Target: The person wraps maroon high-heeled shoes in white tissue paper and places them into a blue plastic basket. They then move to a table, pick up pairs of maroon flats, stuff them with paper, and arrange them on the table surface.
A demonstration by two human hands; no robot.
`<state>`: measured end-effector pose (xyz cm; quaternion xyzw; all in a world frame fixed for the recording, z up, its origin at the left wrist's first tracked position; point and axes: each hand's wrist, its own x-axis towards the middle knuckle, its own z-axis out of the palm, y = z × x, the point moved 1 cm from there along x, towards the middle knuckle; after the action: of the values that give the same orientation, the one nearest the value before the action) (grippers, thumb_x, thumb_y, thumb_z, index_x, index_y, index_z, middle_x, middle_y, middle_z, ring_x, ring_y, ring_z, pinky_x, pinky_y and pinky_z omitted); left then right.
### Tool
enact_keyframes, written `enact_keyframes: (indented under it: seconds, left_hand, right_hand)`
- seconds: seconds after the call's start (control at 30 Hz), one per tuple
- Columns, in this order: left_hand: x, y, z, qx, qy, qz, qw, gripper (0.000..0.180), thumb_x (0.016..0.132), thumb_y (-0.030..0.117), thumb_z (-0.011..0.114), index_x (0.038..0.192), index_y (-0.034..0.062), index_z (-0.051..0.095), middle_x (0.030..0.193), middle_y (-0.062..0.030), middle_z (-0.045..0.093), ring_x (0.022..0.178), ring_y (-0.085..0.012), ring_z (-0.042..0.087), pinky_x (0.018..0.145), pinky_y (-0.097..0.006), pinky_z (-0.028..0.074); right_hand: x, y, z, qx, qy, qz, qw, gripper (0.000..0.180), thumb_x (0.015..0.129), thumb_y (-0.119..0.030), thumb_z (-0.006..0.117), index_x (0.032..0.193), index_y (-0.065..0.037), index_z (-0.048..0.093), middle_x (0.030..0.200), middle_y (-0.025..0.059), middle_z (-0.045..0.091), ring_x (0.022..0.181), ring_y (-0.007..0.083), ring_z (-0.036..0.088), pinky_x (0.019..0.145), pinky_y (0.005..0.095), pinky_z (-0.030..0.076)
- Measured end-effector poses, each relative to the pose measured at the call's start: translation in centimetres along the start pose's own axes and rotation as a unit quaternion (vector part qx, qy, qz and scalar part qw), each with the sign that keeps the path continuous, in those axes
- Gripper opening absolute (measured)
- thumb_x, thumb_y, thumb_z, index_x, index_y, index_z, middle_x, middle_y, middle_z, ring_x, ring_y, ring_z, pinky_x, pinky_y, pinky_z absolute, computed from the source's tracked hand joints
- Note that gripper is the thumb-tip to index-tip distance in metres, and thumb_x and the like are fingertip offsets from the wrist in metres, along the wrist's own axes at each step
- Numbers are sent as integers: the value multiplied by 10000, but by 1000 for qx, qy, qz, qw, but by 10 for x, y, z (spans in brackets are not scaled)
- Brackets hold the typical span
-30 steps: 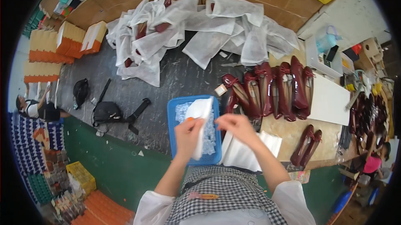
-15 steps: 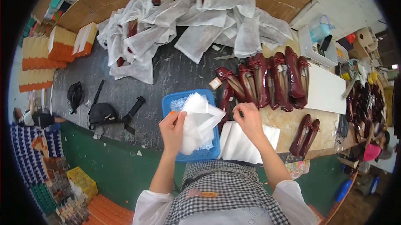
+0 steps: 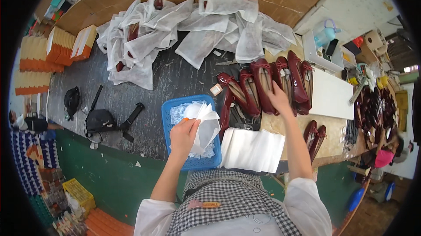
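Observation:
My left hand (image 3: 183, 138) pinches thin white paper sheets (image 3: 208, 127) over a blue plastic basket (image 3: 167, 124). Something small and orange shows at that hand's fingertips. Inside the basket lie small bluish-white packets (image 3: 177, 114). My right hand (image 3: 280, 99) is closed at the side of a glossy dark red ballet flat (image 3: 260, 74) with a bow; part of its grip is hidden. Several more such flats (image 3: 298, 78) stand close around it. A stack of white paper (image 3: 252, 150) lies right of the basket, near the table's front edge.
White fabric bags (image 3: 206, 39), some with red shoes inside, cover the table's back. A black waist bag (image 3: 100, 120) lies at left, near orange boxes (image 3: 83, 43). A white board (image 3: 331, 93) and another pair of flats (image 3: 313, 137) are at right.
My right hand has moved forward and right from above the paper stack to the row of flats. My left hand still holds the paper, now drawn closer over the basket.

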<state>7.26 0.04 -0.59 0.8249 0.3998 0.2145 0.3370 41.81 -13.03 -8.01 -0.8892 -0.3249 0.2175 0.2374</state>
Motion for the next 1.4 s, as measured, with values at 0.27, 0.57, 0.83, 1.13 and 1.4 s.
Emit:
enact_keyframes:
  seconds: [0.27,0.57,0.83,1.13,1.4]
  left_hand:
    - [-20,-25,0,73,-23,-12,997,179,859,231,617,932,86,693,749,-125,632,639,-323,618,562,-400,477]
    - [-40,-2,-141,-95,295,-131,942,300,900,54,575,626,-27,485,580,49,419,572,-33,341,495,-234,293]
    - [-31,-22,-62,-327,157,-224,904,252,920,128,581,720,-25,565,658,67,466,616,-17,376,528,-209,295]
    - [-2,14,-19,-80,-17,-42,996,103,829,63,656,868,-31,671,623,-83,522,530,-145,465,508,-276,362]
    - [9,-4,11,-4,-32,11,999,137,841,170,648,918,71,704,706,-133,607,597,-261,595,542,-365,449]
  right_hand:
    - [-137,-109,-31,137,-472,-113,863,493,904,-266,545,1325,-14,489,1292,132,560,1175,202,521,994,317,394]
    - [-93,-307,107,552,-347,-228,723,531,936,-181,571,1401,-17,376,1236,72,571,1126,118,525,952,282,431]
    - [-112,-173,85,297,-198,-187,915,147,804,-125,649,893,-9,658,787,93,689,730,147,669,657,273,509]
    - [-43,2,58,165,-62,-29,984,535,792,-187,696,1284,-68,525,1266,160,545,1139,269,537,931,383,439]
    - [-167,-97,-60,194,-349,-160,903,456,838,-129,666,1266,-31,545,1207,105,593,1127,198,546,957,332,430]
